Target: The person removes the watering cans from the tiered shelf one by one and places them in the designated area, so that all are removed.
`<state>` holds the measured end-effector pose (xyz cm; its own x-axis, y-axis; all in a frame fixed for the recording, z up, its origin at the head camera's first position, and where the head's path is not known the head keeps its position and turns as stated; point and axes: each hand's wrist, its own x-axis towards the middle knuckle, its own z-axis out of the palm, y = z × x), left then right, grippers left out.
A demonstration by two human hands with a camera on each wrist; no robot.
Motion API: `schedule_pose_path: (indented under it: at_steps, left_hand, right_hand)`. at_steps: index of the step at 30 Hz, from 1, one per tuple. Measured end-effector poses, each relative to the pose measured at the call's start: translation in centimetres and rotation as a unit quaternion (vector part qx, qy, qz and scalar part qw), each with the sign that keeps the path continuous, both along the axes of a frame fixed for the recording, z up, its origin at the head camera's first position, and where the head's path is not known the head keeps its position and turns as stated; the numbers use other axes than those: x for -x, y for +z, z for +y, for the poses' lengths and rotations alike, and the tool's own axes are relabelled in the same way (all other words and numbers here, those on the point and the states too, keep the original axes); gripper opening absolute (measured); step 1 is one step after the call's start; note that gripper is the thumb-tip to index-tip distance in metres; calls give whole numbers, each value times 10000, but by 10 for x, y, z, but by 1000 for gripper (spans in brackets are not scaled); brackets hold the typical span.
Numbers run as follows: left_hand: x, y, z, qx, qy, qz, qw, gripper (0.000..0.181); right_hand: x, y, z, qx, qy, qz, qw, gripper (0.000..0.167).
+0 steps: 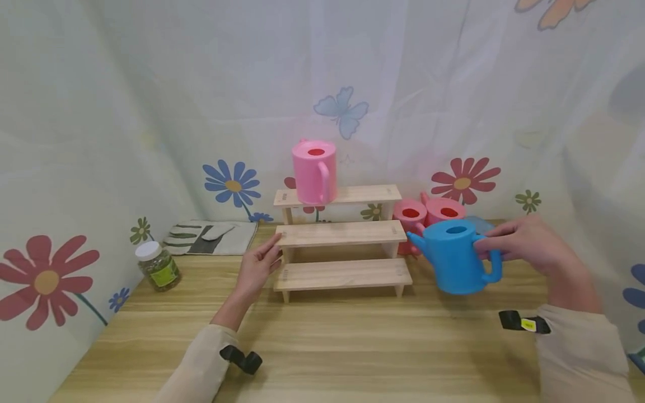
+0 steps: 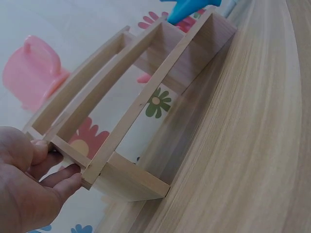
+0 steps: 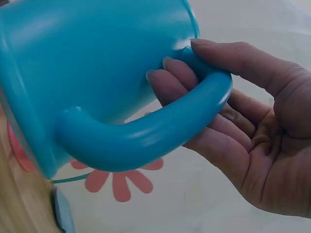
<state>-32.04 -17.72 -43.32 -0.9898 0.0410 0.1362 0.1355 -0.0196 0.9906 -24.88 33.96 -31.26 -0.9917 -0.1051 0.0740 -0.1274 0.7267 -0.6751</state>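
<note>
My right hand (image 1: 529,243) holds a blue watering can (image 1: 448,263) by the top of its handle, off the table at the right of a three-step wooden stand (image 1: 342,233). The can's spout points left; in the right wrist view the fingers curl through the handle (image 3: 150,141) with the thumb on top. At the stand's left end, my left hand (image 1: 256,271) grips the middle step; the left wrist view has its thumb and fingers (image 2: 60,182) at the side board. A pink watering can (image 1: 306,176) stands on the top step's left part, handle towards me.
Two pinkish-red watering cans (image 1: 409,221) stand behind the blue one, right of the stand. A light-blue item (image 1: 478,225) is partly hidden there. At the left lie gloves (image 1: 216,234) and a white-lidded jar (image 1: 160,268). A floral curtain (image 1: 272,67) backs the wooden table (image 1: 353,347).
</note>
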Motion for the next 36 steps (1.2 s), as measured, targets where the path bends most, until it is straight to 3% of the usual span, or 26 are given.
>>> schedule_pose_path:
  at_steps: [9, 26, 30, 36]
  left_hand:
    - [-1, -2, 1, 20, -35, -7, 10000, 43]
    - [0, -1, 0, 19, -32, 81, 10000, 43]
    - [0, 1, 0, 27, -19, 121, 9999, 43]
    - [0, 1, 0, -27, 5, 88, 10000, 43]
  right_hand:
    - [17, -16, -7, 151, 129, -561, 9982, 54]
    - [32, -30, -17, 469, 153, -775, 9958, 57]
    - [31, -28, -17, 347, 106, -843, 9958, 57]
    - [30, -27, -21, -124, 132, -1274, 9917, 36]
